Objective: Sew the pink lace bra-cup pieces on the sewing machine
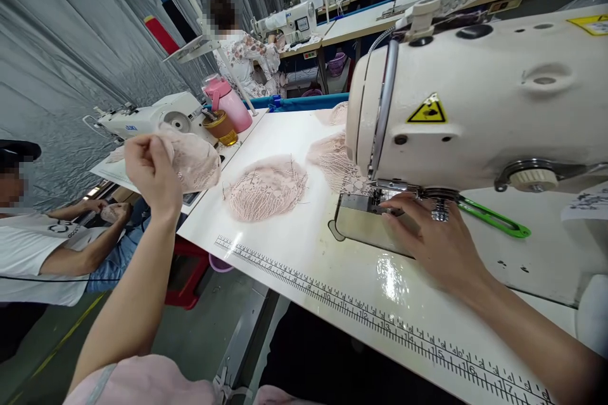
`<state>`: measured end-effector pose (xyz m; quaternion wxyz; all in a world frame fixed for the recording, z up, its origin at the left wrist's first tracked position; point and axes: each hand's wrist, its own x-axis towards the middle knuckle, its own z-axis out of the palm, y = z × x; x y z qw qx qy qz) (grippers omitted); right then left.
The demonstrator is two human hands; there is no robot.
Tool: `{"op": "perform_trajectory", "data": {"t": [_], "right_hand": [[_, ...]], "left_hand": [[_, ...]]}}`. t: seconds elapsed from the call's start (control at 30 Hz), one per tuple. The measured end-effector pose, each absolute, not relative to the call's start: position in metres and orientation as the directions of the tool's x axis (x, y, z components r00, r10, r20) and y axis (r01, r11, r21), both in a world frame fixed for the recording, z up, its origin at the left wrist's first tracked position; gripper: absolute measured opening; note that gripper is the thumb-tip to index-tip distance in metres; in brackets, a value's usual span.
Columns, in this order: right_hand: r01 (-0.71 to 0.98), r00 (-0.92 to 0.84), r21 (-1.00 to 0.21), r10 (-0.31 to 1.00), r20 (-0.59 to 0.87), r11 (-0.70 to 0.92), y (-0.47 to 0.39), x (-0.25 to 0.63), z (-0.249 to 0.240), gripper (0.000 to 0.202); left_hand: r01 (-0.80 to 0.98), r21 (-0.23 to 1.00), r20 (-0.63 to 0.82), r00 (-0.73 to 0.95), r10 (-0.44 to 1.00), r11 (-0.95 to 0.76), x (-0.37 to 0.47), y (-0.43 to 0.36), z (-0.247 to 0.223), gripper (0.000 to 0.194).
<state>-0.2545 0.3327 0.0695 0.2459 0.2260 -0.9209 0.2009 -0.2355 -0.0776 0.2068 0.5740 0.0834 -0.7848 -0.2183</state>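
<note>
Raised at the left, my left hand pinches a pale pink lace cup piece, which hangs to the right of the fingers. My right hand is at the needle area of the white sewing machine, fingers bent near the presser foot; whether they hold anything is hidden. Another lace cup with loose threads lies on the white table. More lace lies behind the needle area, partly covered by the machine head.
Green thread snips lie under the machine arm. A pink jug and an amber cup stand at the back left, near another sewing machine. One person sits at left, another behind.
</note>
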Motion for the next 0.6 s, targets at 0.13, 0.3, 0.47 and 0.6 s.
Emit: {"op": "perform_trajectory", "data": {"t": [0.13, 0.3, 0.47, 0.6], "right_hand": [[-0.539, -0.800, -0.319, -0.357, 0.482, 0.779, 0.335, -0.255, 0.070, 0.043], [-0.555, -0.786, -0.344, -0.344, 0.513, 0.757, 0.334, -0.253, 0.075, 0.035], [-0.520, -0.796, -0.337, -0.303, 0.524, 0.784, 0.334, -0.253, 0.079, 0.029], [-0.479, -0.817, -0.391, -0.237, 0.525, 0.786, 0.335, -0.255, 0.076, 0.031]], "left_hand": [[0.173, 0.398, 0.875, -0.365, -0.317, 0.901, -0.225, -0.052, 0.230, 0.018], [0.250, 0.714, 0.531, -0.802, -0.274, 0.654, -0.202, 0.014, 0.231, 0.018], [0.085, 0.934, 0.044, -0.991, 0.122, 0.347, -0.212, 0.076, 0.193, 0.021], [0.302, 0.587, 0.018, -0.932, 0.361, 0.752, -0.242, 0.101, 0.150, 0.029]]}}
